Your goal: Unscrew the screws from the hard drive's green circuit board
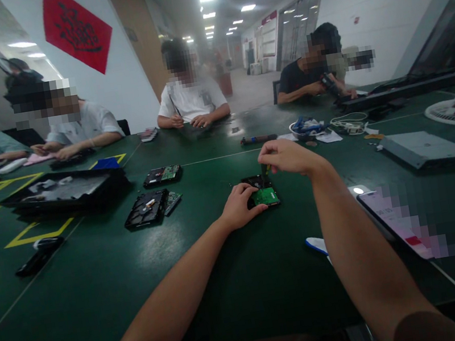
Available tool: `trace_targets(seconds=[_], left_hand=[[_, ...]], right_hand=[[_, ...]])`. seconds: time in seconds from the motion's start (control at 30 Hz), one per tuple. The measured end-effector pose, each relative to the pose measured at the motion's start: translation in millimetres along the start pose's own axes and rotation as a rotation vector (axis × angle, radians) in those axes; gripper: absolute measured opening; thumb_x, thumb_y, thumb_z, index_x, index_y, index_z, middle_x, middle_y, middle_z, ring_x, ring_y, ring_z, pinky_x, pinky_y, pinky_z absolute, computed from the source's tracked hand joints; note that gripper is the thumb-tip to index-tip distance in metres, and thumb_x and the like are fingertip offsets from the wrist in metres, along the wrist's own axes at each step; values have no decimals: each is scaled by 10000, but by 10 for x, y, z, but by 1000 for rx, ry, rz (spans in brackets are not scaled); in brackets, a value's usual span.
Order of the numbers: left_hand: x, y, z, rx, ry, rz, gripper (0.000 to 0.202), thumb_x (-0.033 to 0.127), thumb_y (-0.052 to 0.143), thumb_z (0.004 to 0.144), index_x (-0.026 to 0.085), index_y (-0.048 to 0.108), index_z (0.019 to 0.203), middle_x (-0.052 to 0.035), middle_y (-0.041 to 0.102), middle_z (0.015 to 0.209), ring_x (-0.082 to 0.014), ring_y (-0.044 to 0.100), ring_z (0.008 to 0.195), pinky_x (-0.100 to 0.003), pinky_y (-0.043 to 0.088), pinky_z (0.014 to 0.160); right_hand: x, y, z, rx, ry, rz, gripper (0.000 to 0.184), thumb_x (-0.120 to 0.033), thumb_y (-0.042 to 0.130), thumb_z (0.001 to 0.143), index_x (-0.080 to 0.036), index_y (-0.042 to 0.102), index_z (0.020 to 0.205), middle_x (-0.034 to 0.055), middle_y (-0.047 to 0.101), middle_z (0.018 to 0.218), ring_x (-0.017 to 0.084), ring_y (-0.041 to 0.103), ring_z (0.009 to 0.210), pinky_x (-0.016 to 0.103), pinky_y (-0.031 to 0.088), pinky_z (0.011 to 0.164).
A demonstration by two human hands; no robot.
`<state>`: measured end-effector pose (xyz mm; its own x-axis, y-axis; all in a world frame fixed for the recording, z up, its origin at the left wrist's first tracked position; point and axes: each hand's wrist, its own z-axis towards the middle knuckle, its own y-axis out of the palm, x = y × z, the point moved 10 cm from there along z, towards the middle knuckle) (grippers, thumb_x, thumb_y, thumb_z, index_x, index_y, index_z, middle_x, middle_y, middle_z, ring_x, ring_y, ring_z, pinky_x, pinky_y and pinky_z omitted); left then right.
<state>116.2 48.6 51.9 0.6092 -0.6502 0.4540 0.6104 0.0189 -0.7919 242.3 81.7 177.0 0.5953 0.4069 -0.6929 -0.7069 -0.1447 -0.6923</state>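
A hard drive (266, 196) lies on the green table with its green circuit board face up. My left hand (241, 207) grips its left side, thumb along the near edge and fingers over the casing. Above the drive's far right corner is my right hand (288, 156), its fingers pinched round a small screwdriver (268, 170). The tool points down at the drive; most of its handle is hidden by the fingers, and its tip is too small to make out. Left of my hands sit another hard drive (162, 175), a black drive casing (146, 211) and a loose circuit board (172, 202).
A black tray (65, 196) stands at the left, near a black and silver tool (40, 256). On the right are a phone (395, 224), a grey metal box (429, 149) and a bowl of blue cables (307, 128). Several people sit along the far side of the table.
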Motion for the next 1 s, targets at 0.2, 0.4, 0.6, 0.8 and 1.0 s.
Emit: trace_targets(seconds=[0.2,0.4,0.6,0.8,1.0], left_hand=[[-22,14,4,2,1,-14,640,613,713,813,239,602,1321,-124,547,1303,-317,520,1247,-522,462,1082],[-32,18,3,5,4,-2,634,623,699,820,229,607,1308,-124,549,1292,-314,516,1247,-513,457,1086],[-29,16,-5,7,8,9,643,632,690,824,226,602,1314,-126,547,1303,-312,517,1243,-510,460,1082],[-27,10,-5,2,4,2,655,640,684,825,220,600,1321,-131,545,1303,-314,521,1242,-504,466,1079],[-26,-1,0,-3,1,-7,653,644,688,818,231,605,1317,-127,545,1307,-319,518,1248,-517,463,1085]], right_hand=[[12,143,14,-91,23,199,239,-396,561,980,-193,688,979,77,727,828,157,666,623,282,525,549],[-4,49,37,-27,-47,101,215,-385,609,944,-212,730,984,47,713,837,153,641,658,283,478,568],[51,-38,24,63,3,33,210,-385,624,924,-189,692,890,35,688,744,139,608,578,289,442,559],[69,97,59,-40,-3,178,243,-386,523,989,-197,676,983,55,695,762,161,648,626,288,489,563],[48,-33,47,61,-19,20,209,-395,623,914,-201,702,903,46,697,811,165,621,689,293,468,614]])
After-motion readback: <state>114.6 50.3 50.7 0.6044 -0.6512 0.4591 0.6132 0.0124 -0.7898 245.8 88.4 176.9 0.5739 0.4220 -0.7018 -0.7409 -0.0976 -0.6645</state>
